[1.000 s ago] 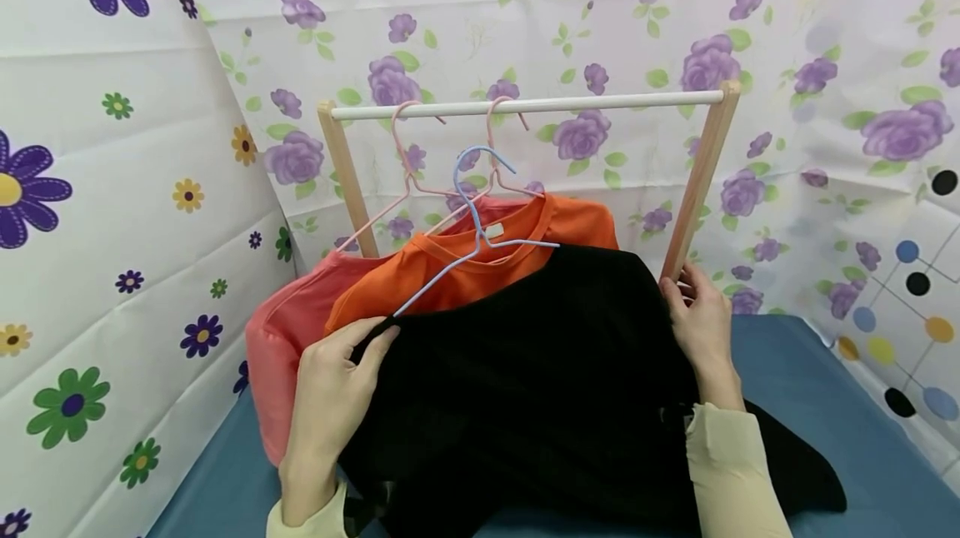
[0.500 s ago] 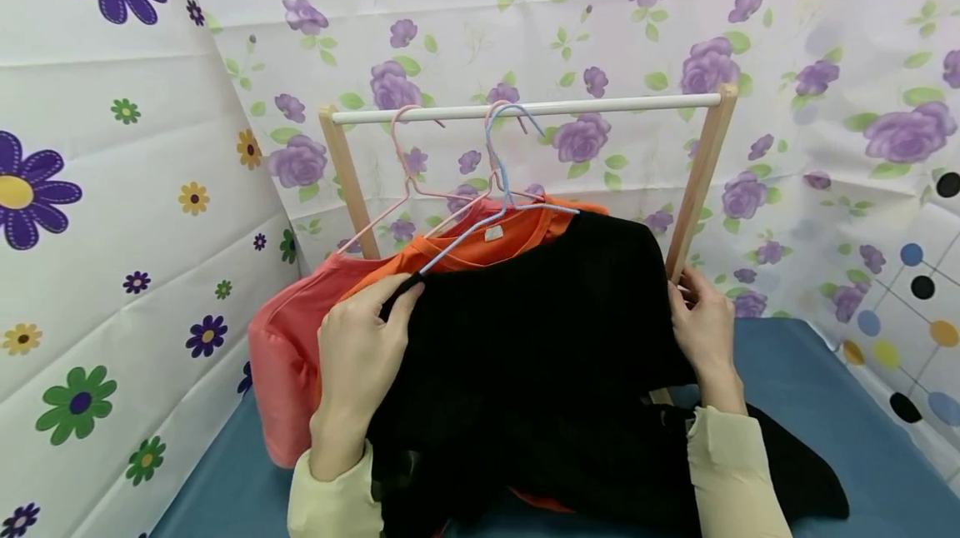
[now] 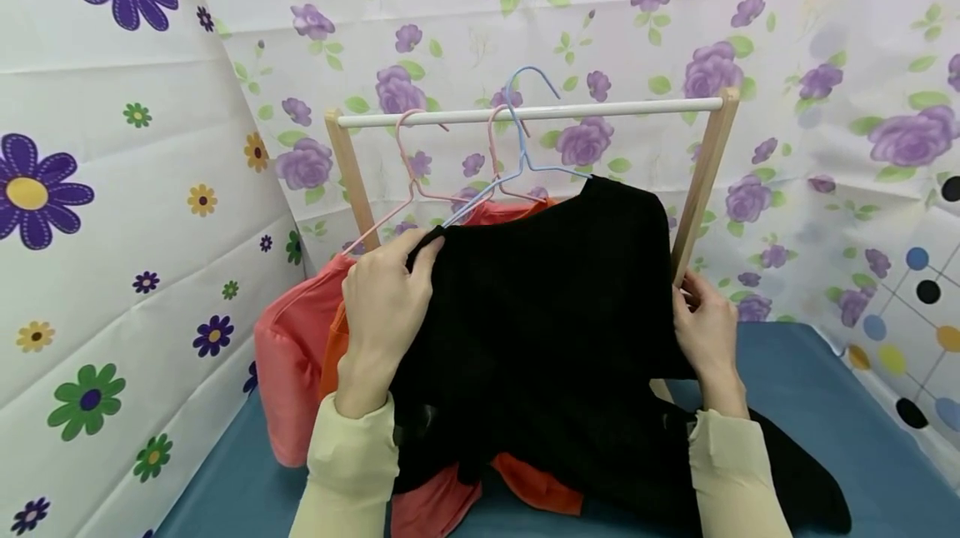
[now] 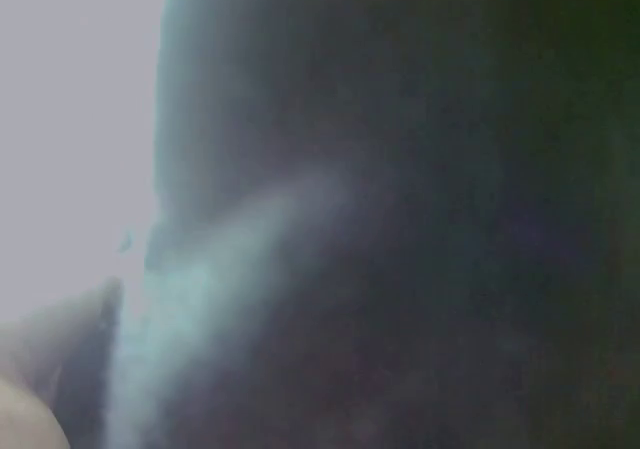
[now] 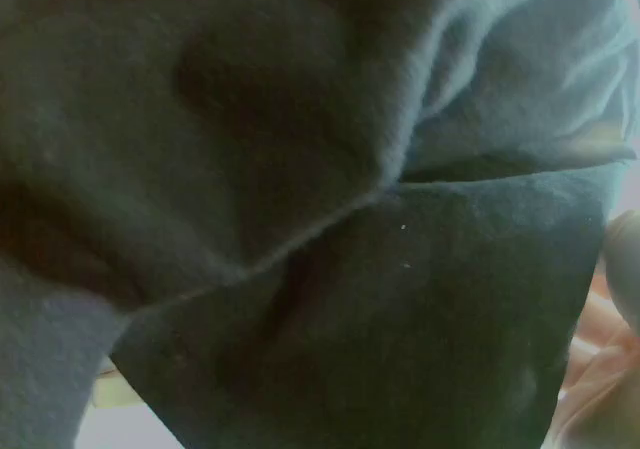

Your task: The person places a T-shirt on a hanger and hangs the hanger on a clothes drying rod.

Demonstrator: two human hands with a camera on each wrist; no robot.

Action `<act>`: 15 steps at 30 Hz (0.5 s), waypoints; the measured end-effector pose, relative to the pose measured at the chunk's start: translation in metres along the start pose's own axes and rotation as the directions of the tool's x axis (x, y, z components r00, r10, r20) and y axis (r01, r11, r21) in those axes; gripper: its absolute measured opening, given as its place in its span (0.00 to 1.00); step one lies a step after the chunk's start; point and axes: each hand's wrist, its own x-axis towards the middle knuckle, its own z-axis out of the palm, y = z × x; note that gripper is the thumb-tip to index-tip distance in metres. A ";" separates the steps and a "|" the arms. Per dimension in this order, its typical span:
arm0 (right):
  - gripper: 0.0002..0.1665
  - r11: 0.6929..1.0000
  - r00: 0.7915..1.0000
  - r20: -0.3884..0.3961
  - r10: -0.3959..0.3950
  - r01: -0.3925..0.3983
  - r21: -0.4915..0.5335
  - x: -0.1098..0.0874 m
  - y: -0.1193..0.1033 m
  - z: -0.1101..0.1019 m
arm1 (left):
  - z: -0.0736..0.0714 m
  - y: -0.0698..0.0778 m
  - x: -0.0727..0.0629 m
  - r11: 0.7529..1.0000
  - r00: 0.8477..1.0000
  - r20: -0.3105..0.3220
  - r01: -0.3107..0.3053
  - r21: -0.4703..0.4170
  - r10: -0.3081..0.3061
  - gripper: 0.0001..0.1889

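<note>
In the head view, my left hand (image 3: pixel 386 305) pinches the left shoulder of a black long-sleeved top (image 3: pixel 540 288) together with the end of the blue hanger (image 3: pixel 521 134) inside it. That hanger's hook stands higher than the white rod (image 3: pixel 622 109) and overlaps it. My right hand (image 3: pixel 705 330) grips the right wooden post (image 3: pixel 705 180) of the clothes rack, beside the top's right sleeve. Dark cloth fills most of the left wrist view. The right wrist view shows folds of the black top (image 5: pixel 450 299) and fingers (image 5: pixel 595 339) at its right edge.
Two pink hangers (image 3: pixel 408 171) hang on the rod, bearing a coral-pink top (image 3: pixel 288 355) and an orange top (image 3: pixel 536 484), mostly behind the black one. Blue cloth (image 3: pixel 780 371) covers the table. Flowered sheets (image 3: pixel 600 22) close off the back and left.
My left hand has lifted the black top and blue hanger up and to the right, its hook rising from below the rod to above it. My right hand stays on the post.
</note>
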 end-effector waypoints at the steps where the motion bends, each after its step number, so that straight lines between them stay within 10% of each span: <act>1: 0.20 1.000 1.000 -0.001 0.002 -0.002 0.000 0.000 0.000 0.000 | 0.002 0.000 0.002 1.000 1.000 0.003 -0.001 0.002 0.001 0.09; 15: 0.20 0.998 0.999 -0.039 -0.012 0.009 -0.066 0.000 0.000 0.005 | 0.024 0.000 0.006 0.999 0.998 0.065 0.000 0.040 -0.002 0.09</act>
